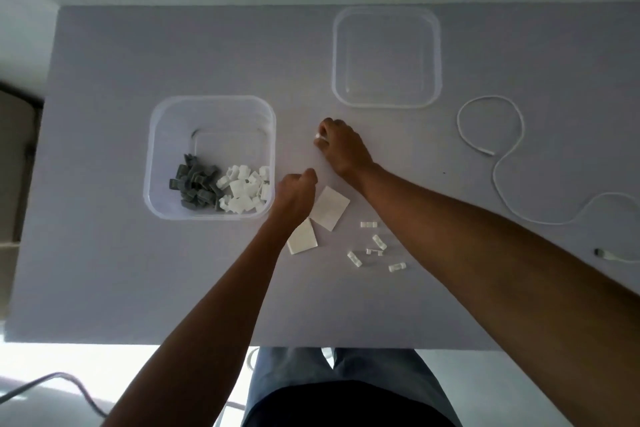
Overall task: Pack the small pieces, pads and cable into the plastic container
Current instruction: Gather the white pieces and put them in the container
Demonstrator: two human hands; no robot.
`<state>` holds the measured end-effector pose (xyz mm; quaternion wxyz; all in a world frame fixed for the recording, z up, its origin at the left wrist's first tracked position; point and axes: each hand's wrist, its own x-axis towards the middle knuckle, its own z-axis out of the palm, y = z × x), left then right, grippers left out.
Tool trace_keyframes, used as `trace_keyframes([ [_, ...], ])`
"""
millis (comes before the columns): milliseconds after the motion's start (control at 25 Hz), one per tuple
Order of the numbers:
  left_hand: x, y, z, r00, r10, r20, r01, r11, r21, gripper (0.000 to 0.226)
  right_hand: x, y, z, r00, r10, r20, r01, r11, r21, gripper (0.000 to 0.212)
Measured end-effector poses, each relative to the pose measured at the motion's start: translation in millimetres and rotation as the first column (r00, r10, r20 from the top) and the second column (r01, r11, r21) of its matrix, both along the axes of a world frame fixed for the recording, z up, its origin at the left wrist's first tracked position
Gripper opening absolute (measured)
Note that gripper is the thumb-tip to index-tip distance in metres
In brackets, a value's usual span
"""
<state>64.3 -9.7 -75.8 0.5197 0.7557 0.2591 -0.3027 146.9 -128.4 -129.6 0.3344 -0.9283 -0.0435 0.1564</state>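
Observation:
A clear plastic container stands at the table's left-centre, holding several grey pieces and several white pieces. My left hand hovers just right of it with fingers curled; whether it holds anything cannot be seen. My right hand is further back and pinches a small white piece. Two white pads lie beside my left wrist. Several small clear pieces are scattered near them. A white cable loops at the right.
The container's clear lid lies upside down at the back, right of centre. The grey table ends at its front edge near my legs. A cable runs across the floor at the lower left.

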Motion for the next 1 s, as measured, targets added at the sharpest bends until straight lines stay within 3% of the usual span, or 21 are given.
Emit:
trace_keyframes([
  [40,-0.3,3.7,3.4,0.991,0.092,-0.102,-0.116,0.957,-0.265,0.025,-0.7,-4.4,-1.8,1.0,0.001,0.007,-0.001,1.0,0.001,0.016],
  [80,-0.2,7.4,7.1,0.97,0.123,-0.212,-0.214,0.844,-0.491,0.02,-3.6,-10.3,-3.3,1.0,0.0,0.013,0.0,1.0,0.0,0.015],
  [160,0.0,11.3,15.1,0.953,0.074,-0.293,-0.275,0.616,-0.739,0.019,-13.9,-25.0,-6.6,0.999,-0.006,0.053,0.007,1.0,-0.02,0.016],
  [240,1.7,8.7,22.7,0.967,0.034,-0.254,-0.237,0.499,-0.834,0.019,-26.7,-42.7,-9.6,0.993,-0.032,0.112,0.038,0.998,-0.051,0.017],
  [400,8.6,-5.4,33.6,0.981,-0.012,-0.193,-0.165,0.466,-0.869,0.017,-52.4,-79.7,-10.4,0.987,-0.089,0.134,0.097,0.994,-0.054,0.009],
  [520,11.8,-14.7,34.5,0.977,-0.03,-0.211,-0.167,0.506,-0.846,0.021,-64.6,-97.6,-6.9,0.987,-0.134,0.088,0.136,0.99,-0.02,0.009],
  [840,4.1,-28.7,21.5,0.967,0.059,-0.246,-0.215,0.703,-0.677,0.017,-61.6,-107.1,-5.9,0.988,-0.154,-0.022,0.155,0.987,0.032,0.038],
  [1000,-0.9,-34.2,13.3,0.989,-0.106,-0.101,0.065,0.937,-0.342,0.036,-58.9,-103.8,-11.5,0.994,-0.11,0.023,0.11,0.994,0.017,0.031],
])
